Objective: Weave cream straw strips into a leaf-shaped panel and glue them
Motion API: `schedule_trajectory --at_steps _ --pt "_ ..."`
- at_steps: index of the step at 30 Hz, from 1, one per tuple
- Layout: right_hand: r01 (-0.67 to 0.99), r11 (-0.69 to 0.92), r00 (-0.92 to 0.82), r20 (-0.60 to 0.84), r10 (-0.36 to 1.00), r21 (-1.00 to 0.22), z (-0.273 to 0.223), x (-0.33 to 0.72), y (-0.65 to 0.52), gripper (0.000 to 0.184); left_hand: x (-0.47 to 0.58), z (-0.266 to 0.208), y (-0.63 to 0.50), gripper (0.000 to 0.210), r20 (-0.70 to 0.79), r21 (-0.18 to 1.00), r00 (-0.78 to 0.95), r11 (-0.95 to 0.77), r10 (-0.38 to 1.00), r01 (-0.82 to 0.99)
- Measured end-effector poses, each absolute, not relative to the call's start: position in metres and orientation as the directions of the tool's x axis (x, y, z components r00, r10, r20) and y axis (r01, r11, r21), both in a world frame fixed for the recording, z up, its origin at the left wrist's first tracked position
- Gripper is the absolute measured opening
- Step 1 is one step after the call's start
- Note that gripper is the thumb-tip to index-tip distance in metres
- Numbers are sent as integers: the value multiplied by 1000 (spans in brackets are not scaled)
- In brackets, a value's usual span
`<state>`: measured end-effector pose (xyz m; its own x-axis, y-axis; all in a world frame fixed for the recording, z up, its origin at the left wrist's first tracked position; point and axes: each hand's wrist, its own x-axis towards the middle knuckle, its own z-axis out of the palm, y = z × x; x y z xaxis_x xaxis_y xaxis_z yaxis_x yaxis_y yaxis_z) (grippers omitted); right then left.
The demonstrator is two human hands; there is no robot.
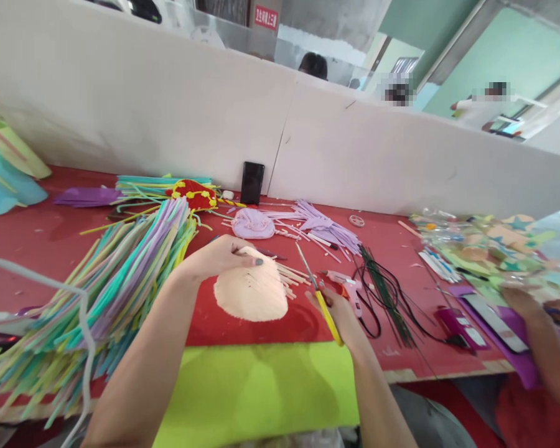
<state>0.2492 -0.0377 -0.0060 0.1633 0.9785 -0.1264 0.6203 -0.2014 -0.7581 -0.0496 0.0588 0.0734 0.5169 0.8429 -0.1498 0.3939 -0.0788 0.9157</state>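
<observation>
My left hand [240, 255] pinches the top edge of a cream, rounded, fuzzy-edged piece [252, 292], thumb in front. The piece is tilted upright above the red tabletop. My right hand [333, 308] is closed around yellow-handled scissors [325, 311], their long blade slanting up and left, apart from the piece. Pale cream sticks [294, 274] lie just behind the piece, partly hidden by it. Beyond them rests a lilac, rounded, fuzzy piece [253, 224]. A pink and white glue gun [348, 287] lies close to my right hand. Lime-green sheet [261, 392] covers the table's near edge.
A large bundle of coloured pipe cleaners [135, 280] fills the left, beside a pale cable [86, 311]. Lilac pipe cleaners [329, 230] and a phone [252, 183] stand or lie towards the white partition [168, 106]. Dark green stems [387, 305] lie right. A co-worker's arm [541, 336] reaches in.
</observation>
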Motion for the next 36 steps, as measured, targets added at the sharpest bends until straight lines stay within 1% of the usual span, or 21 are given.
schedule_trajectory --at_steps 2,4,5,7,10,13,16,19,21,23,24,26,27,30,33,34,36 --pt "767 -182 165 -84 983 -615 -8 261 -42 32 -56 61 53 36 -154 942 453 -7 878 335" --pt "858 -178 174 -54 983 -482 -12 270 -49 32 -63 41 48 38 -209 952 392 94 896 293" --pt "883 -172 171 -43 984 -438 -15 275 -53 33 -68 31 46 40 -244 945 356 139 902 296" --pt "909 -149 146 -36 989 -390 -21 282 -61 32 -76 10 40 42 -295 927 346 179 890 330" --pt "918 -90 77 -49 996 -385 -27 289 -69 23 -83 -14 33 41 -314 906 396 147 863 398" --pt "921 15 -26 -21 999 -390 -27 294 -70 12 -80 -25 30 35 -283 863 404 47 870 503" --pt "917 89 -102 -12 995 -388 -27 299 -66 15 -73 -26 27 29 -194 773 329 -63 924 631" --pt "921 117 -142 -40 989 -371 -26 303 -64 23 -70 -21 23 25 -113 655 213 -88 971 750" --pt "924 116 -151 -68 986 -365 -24 306 -63 28 -70 -16 21 23 -59 592 180 -111 982 798" --pt "925 106 -138 -65 988 -364 -20 306 -62 26 -71 -13 22 21 4 558 197 -165 980 813" --pt "926 99 -123 -45 991 -364 -17 305 -60 23 -70 -13 24 21 34 552 206 -190 978 812" --pt "926 97 -94 27 995 -365 -8 299 -53 14 -67 -14 30 22 97 550 199 -219 975 806" --pt "925 105 -84 74 994 -366 -4 294 -48 13 -65 -16 33 23 130 549 186 -227 974 804" --pt "909 162 -96 186 978 -383 8 273 -22 15 -55 -25 39 26 232 531 118 -228 966 816" --pt "890 214 -157 171 973 -402 10 247 15 18 -47 -34 39 28 292 507 83 -228 953 831" --pt "896 215 -169 149 974 -389 9 239 29 18 -46 -36 38 28 298 504 77 -226 951 833" --pt "916 239 -213 114 970 -323 4 222 56 18 -46 -39 36 29 294 501 71 -217 953 838"
